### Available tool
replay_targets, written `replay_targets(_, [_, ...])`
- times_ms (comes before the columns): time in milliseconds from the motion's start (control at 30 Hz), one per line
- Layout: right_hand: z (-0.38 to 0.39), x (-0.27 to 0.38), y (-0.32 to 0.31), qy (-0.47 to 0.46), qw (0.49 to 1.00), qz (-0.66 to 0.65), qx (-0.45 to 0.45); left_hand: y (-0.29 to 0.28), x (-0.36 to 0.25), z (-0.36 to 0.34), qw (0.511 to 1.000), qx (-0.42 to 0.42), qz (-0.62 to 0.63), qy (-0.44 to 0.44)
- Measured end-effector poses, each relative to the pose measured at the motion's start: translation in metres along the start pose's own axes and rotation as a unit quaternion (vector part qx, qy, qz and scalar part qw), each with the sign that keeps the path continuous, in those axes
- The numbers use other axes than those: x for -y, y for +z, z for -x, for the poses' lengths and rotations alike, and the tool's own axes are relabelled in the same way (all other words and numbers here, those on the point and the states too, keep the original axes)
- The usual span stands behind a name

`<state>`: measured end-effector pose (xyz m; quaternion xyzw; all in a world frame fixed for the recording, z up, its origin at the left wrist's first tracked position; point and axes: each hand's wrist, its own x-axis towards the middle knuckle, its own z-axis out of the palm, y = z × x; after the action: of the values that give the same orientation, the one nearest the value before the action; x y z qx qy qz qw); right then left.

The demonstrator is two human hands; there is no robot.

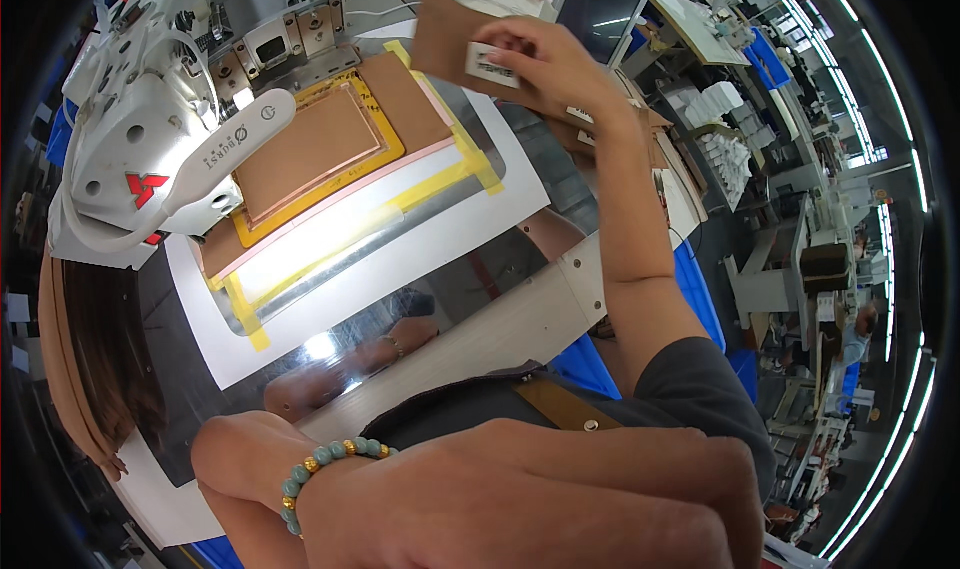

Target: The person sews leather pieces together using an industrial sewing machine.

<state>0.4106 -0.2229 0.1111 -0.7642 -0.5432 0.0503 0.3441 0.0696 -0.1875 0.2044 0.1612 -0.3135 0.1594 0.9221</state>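
Note:
My right hand (540, 64) is raised at the top of the head view, its fingers closed on a brown leather-like panel (440, 44) with a white printed label (480, 66). My left hand (500, 499), a green bead bracelet (330, 459) at its wrist, looms very large along the lower edge; its fingers are mostly cut off or turned from sight. Beyond it, a yellow frame (395, 147) surrounds a brown panel (310, 154) on the work plate. Under the frame lie another brown piece (410, 99) and a white sheet (215, 354) with yellow tape (400, 207).
A white sewing machine (140, 159) stands at the left, with a white lamp (235, 149) reaching over the frame. More labelled brown pieces (580, 134) lie beyond my right forearm. A screen (600, 14) stands at the back; the shiny table (450, 299) has a pale edge.

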Motion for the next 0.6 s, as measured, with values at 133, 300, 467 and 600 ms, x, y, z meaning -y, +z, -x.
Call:
replay_targets(133, [-0.068,0.022,0.079,-0.2,0.977,0.064,-0.031,0.017,0.014,-0.001,0.989,-0.073,0.122,0.03])
replay_targets(300, [-0.107,0.067,0.16,-0.127,0.975,0.112,0.147,-0.024,-0.063,0.036,0.964,-0.065,-0.208,-0.154])
replay_targets(467, [-0.1,0.034,0.217,-0.21,0.97,0.101,0.069,-0.113,-0.138,0.121,0.559,-0.249,-0.772,-0.173])
replay_targets(600, [-0.097,0.05,0.226,-0.23,0.964,0.11,0.078,-0.177,-0.234,0.169,0.363,-0.293,-0.874,-0.136])
